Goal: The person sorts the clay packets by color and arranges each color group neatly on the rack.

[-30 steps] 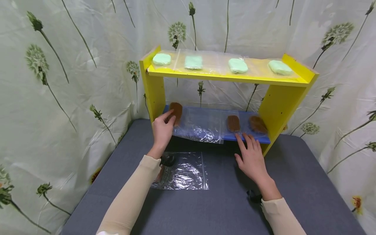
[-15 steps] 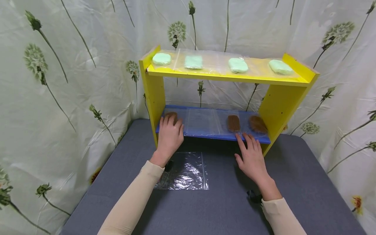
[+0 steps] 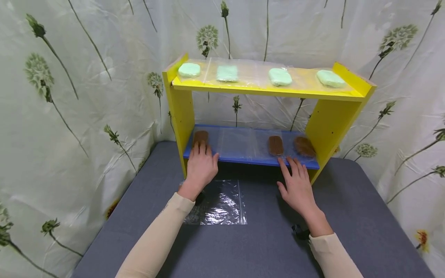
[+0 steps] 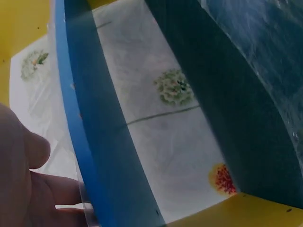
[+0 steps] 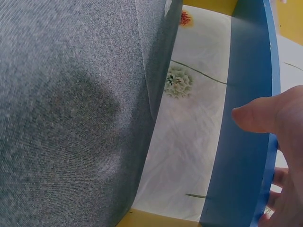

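Observation:
My left hand [image 3: 201, 166] rests with extended fingers on the near end of a brown oblong slab [image 3: 201, 137] in a clear zip bag [image 3: 238, 143], at the left of the blue lower shelf [image 3: 250, 162]. Its fingers hide part of the slab. The wrist view shows this hand at the blue shelf edge [image 4: 78, 113], beside the clear plastic. My right hand [image 3: 297, 187] touches the front of the shelf with spread fingers, just below a second bagged brown slab [image 3: 276, 146]. A rounder brown piece [image 3: 304, 146] lies by the right side panel.
On the yellow upper shelf [image 3: 267, 91] lie several pale green blocks [image 3: 280, 77] in clear bags. Another zip bag [image 3: 224, 204] lies on the grey table [image 3: 264, 239], partly under my left forearm. A flower-printed curtain [image 3: 87, 116] hangs behind.
My left hand has let go of the left brown slab, which now lies flat on the shelf with its bag straightened. The hand rests over its near end. My right hand stays put.

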`<control>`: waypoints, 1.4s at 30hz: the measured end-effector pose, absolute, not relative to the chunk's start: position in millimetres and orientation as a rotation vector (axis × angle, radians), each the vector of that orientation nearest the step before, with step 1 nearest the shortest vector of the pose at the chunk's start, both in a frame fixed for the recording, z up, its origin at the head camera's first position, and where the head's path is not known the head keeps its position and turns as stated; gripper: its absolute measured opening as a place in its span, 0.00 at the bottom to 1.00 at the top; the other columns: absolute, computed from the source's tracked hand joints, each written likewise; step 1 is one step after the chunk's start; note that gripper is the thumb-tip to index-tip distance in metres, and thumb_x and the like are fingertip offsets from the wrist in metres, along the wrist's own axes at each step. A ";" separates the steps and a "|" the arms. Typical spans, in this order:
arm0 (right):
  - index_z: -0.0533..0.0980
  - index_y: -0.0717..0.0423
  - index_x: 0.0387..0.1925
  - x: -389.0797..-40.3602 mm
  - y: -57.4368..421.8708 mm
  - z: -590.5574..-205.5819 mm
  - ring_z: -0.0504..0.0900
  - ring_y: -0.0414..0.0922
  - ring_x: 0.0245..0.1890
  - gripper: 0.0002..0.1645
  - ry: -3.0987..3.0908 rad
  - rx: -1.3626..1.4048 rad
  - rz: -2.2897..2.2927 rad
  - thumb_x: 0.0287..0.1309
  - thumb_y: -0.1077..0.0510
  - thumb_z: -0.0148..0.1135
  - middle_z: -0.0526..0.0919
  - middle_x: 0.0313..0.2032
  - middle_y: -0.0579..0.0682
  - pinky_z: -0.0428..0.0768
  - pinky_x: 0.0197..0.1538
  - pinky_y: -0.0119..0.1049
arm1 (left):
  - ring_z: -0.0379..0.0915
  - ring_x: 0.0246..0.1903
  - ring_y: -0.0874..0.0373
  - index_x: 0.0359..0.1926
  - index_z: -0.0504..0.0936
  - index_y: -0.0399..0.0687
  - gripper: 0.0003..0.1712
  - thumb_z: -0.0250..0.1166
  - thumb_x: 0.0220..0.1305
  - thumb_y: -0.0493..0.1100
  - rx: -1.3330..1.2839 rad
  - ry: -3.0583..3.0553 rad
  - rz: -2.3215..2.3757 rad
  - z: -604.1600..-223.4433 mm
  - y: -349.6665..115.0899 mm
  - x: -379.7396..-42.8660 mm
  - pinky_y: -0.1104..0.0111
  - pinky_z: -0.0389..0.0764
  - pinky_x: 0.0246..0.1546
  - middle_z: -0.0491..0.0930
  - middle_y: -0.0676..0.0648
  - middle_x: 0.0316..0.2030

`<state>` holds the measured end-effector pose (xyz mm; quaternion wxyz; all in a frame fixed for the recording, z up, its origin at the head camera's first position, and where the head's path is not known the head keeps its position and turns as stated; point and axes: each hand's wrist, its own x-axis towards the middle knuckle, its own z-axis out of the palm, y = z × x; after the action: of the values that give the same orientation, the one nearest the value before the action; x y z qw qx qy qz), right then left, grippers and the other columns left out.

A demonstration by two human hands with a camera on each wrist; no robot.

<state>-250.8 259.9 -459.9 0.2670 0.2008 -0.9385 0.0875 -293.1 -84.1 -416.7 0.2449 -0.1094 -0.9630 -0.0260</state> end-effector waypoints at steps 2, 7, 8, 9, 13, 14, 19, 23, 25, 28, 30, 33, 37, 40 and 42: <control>0.56 0.54 0.78 -250.8 259.9 -459.7 0.54 0.67 0.72 0.52 -2.534 0.544 0.230 0.57 0.54 0.71 0.57 0.72 0.66 0.50 0.71 0.67 | 0.56 0.69 0.35 0.68 0.69 0.29 0.34 0.46 0.79 0.54 -0.313 -2.636 -0.058 -417.7 -87.7 -298.4 0.50 0.59 0.70 0.63 0.30 0.69; 0.55 0.53 0.78 -249.7 260.1 -460.3 0.53 0.66 0.72 0.53 -2.537 0.537 0.229 0.57 0.54 0.71 0.57 0.72 0.66 0.50 0.70 0.67 | 0.59 0.68 0.35 0.67 0.71 0.28 0.33 0.47 0.79 0.53 -0.353 -2.593 -0.038 -419.8 -97.1 -309.9 0.51 0.60 0.70 0.66 0.30 0.67; 0.55 0.53 0.78 -249.7 260.2 -460.4 0.53 0.66 0.72 0.53 -2.537 0.537 0.232 0.57 0.54 0.71 0.57 0.72 0.66 0.50 0.70 0.67 | 0.60 0.68 0.35 0.66 0.72 0.28 0.33 0.48 0.78 0.53 -0.354 -2.581 -0.034 -419.6 -98.5 -311.3 0.51 0.61 0.69 0.67 0.30 0.67; 0.55 0.53 0.78 -249.8 260.2 -460.4 0.53 0.66 0.72 0.53 -2.538 0.536 0.234 0.57 0.54 0.71 0.57 0.72 0.66 0.50 0.71 0.67 | 0.60 0.67 0.35 0.66 0.72 0.28 0.32 0.49 0.78 0.53 -0.352 -2.570 -0.030 -419.4 -99.7 -312.5 0.51 0.62 0.69 0.67 0.30 0.66; 0.55 0.52 0.79 -251.1 260.7 -459.8 0.53 0.66 0.72 0.52 -2.543 0.535 0.236 0.58 0.54 0.71 0.57 0.72 0.66 0.49 0.71 0.67 | 0.65 0.65 0.35 0.62 0.76 0.27 0.30 0.52 0.77 0.50 -0.338 -2.513 0.012 -417.8 -102.3 -314.5 0.51 0.65 0.67 0.71 0.30 0.63; 0.55 0.53 0.78 -251.3 260.7 -459.7 0.53 0.66 0.72 0.52 -2.544 0.535 0.236 0.58 0.54 0.71 0.57 0.72 0.66 0.49 0.71 0.67 | 0.66 0.64 0.35 0.61 0.77 0.27 0.29 0.53 0.76 0.50 -0.337 -2.499 0.022 -417.3 -102.6 -314.6 0.51 0.66 0.67 0.72 0.30 0.63; 0.56 0.54 0.78 -252.6 260.9 -459.2 0.53 0.67 0.72 0.51 -2.533 0.539 0.238 0.57 0.54 0.70 0.57 0.72 0.66 0.48 0.71 0.66 | 0.66 0.64 0.35 0.60 0.78 0.26 0.27 0.53 0.76 0.48 -0.344 -2.494 -0.004 -415.5 -104.1 -314.3 0.51 0.66 0.67 0.72 0.30 0.63; 0.56 0.54 0.78 -252.6 260.7 -459.7 0.53 0.67 0.72 0.52 -2.524 0.547 0.244 0.57 0.55 0.71 0.57 0.72 0.66 0.49 0.71 0.67 | 0.64 0.66 0.35 0.61 0.78 0.30 0.25 0.56 0.74 0.47 -0.375 -2.499 -0.078 -415.8 -107.7 -310.6 0.51 0.64 0.68 0.70 0.30 0.64; 0.56 0.54 0.78 -252.1 260.4 -460.1 0.53 0.67 0.72 0.52 -2.523 0.548 0.244 0.56 0.55 0.72 0.57 0.72 0.66 0.50 0.70 0.67 | 0.65 0.65 0.35 0.61 0.78 0.32 0.24 0.59 0.72 0.45 -0.405 -2.468 -0.118 -415.6 -110.0 -306.5 0.51 0.65 0.68 0.70 0.30 0.64; 0.56 0.54 0.78 -251.4 259.9 -461.1 0.53 0.67 0.72 0.52 -2.522 0.548 0.247 0.56 0.55 0.72 0.57 0.72 0.66 0.50 0.70 0.68 | 0.67 0.62 0.38 0.60 0.79 0.34 0.23 0.61 0.69 0.42 -0.448 -2.408 -0.182 -413.6 -112.9 -297.3 0.52 0.75 0.59 0.72 0.32 0.62; 0.56 0.54 0.78 -251.0 259.4 -461.7 0.53 0.67 0.72 0.52 -2.524 0.545 0.249 0.56 0.55 0.71 0.57 0.72 0.66 0.49 0.70 0.67 | 0.70 0.60 0.41 0.59 0.80 0.36 0.21 0.61 0.68 0.41 -0.476 -2.377 -0.217 -412.2 -114.9 -288.7 0.53 0.82 0.49 0.73 0.34 0.60; 0.56 0.54 0.78 -250.8 259.0 -462.2 0.53 0.67 0.72 0.52 -2.529 0.541 0.252 0.57 0.55 0.71 0.57 0.72 0.66 0.49 0.71 0.67 | 0.73 0.57 0.44 0.56 0.82 0.38 0.18 0.61 0.68 0.41 -0.520 -2.362 -0.296 -410.3 -117.9 -273.0 0.53 0.85 0.39 0.76 0.37 0.58; 0.56 0.54 0.78 -251.2 259.1 -461.8 0.53 0.67 0.72 0.52 -2.532 0.541 0.253 0.56 0.55 0.71 0.57 0.72 0.66 0.49 0.71 0.67 | 0.76 0.55 0.46 0.55 0.85 0.40 0.17 0.62 0.69 0.41 -0.568 -2.406 -0.442 -409.0 -121.6 -251.3 0.53 0.83 0.46 0.79 0.39 0.56; 0.56 0.54 0.78 -252.1 259.5 -461.0 0.53 0.67 0.72 0.52 -2.534 0.539 0.249 0.56 0.55 0.72 0.57 0.72 0.66 0.49 0.71 0.67 | 0.77 0.54 0.47 0.56 0.85 0.42 0.17 0.63 0.69 0.41 -0.562 -2.466 -0.509 -408.8 -124.5 -238.7 0.53 0.81 0.50 0.80 0.41 0.55; 0.56 0.54 0.78 -252.7 259.9 -460.8 0.53 0.66 0.72 0.52 -2.539 0.537 0.246 0.56 0.55 0.72 0.57 0.72 0.66 0.49 0.71 0.67 | 0.78 0.53 0.48 0.56 0.85 0.43 0.17 0.63 0.69 0.41 -0.537 -2.512 -0.526 -409.9 -127.2 -233.0 0.54 0.81 0.51 0.81 0.43 0.54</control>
<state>-252.7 259.9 -460.8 0.2642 0.1987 -0.9394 0.0910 -233.0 -127.2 -409.9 0.2569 -0.1981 -0.9258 -0.1940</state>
